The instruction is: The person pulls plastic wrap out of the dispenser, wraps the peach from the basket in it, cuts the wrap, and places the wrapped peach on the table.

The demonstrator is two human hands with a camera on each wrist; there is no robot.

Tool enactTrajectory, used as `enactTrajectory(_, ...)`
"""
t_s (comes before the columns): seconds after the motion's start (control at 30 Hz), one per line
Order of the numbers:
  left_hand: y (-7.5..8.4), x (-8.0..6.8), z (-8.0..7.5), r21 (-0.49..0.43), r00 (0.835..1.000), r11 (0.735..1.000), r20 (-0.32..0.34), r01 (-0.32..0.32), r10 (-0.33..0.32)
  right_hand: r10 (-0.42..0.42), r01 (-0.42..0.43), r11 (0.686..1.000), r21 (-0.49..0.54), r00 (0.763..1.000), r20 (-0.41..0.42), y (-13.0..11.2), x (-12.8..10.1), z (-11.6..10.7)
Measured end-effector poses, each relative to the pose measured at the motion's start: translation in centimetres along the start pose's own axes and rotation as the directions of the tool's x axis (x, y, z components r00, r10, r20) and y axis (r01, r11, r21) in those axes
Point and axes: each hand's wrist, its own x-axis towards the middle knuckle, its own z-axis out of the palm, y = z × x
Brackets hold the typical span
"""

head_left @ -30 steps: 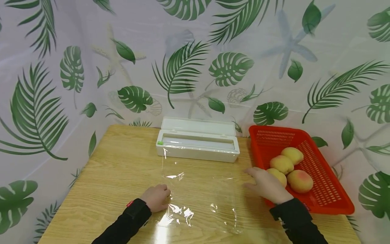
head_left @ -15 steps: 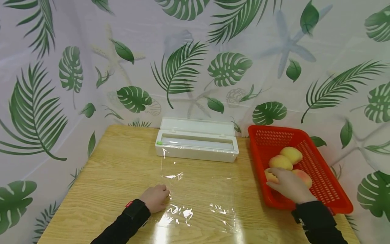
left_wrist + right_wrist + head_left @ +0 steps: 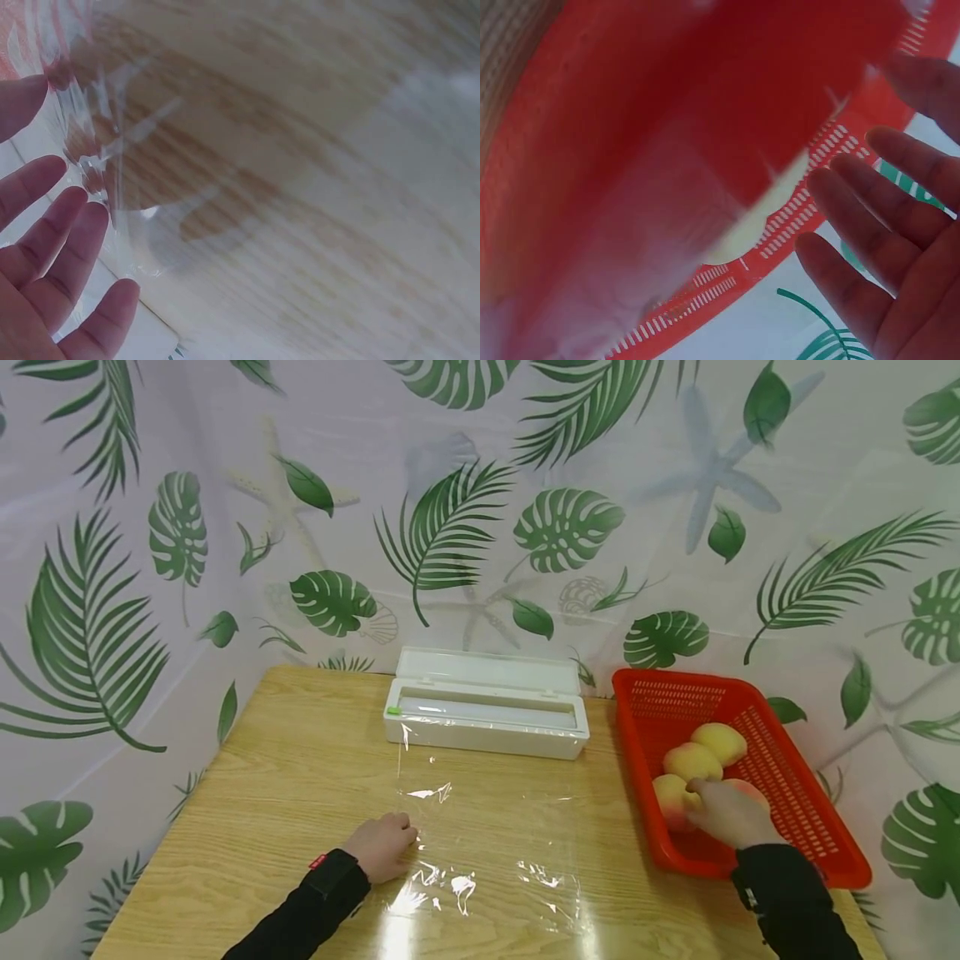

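A sheet of clear cling film [image 3: 495,835] runs from a white dispenser box [image 3: 487,742] toward me over the wooden table. My left hand [image 3: 382,847] rests at the film's left edge; in the left wrist view its fingers [image 3: 75,240] are spread and relaxed beside the crinkled film. My right hand [image 3: 731,814] is inside the red basket [image 3: 821,793], its fingertips right at the nearest peach [image 3: 671,806]. It partly covers another peach [image 3: 752,793]. Its fingers [image 3: 855,232] look extended in the right wrist view, where blurred red fills much of the picture.
Two more peaches [image 3: 693,762] lie farther back in the basket. The box's lid [image 3: 487,668] stands raised at the back, with a film roll [image 3: 487,712] inside. A leaf-patterned cloth [image 3: 465,527] hangs behind the wooden table [image 3: 300,760].
My right hand has moved right, from beside the basket to over the peaches inside it. The film's right side has settled slightly. My left hand has stayed at the film's left edge.
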Motion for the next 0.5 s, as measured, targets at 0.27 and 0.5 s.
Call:
enactTrajectory(0.27,0.3,-0.1,-0.3,-0.012,1.0,1.0,0.001,-0.003,0.003,-0.005,0.006,1.0,-0.015,0.998,0.055,0.4,0.3,0.4)
enactTrajectory(0.5,0.1,0.0,0.1,-0.014,1.0,1.0,-0.005,0.0,0.0,-0.086,0.087,0.996,-0.022,0.995,0.046,1.4,0.9,1.7)
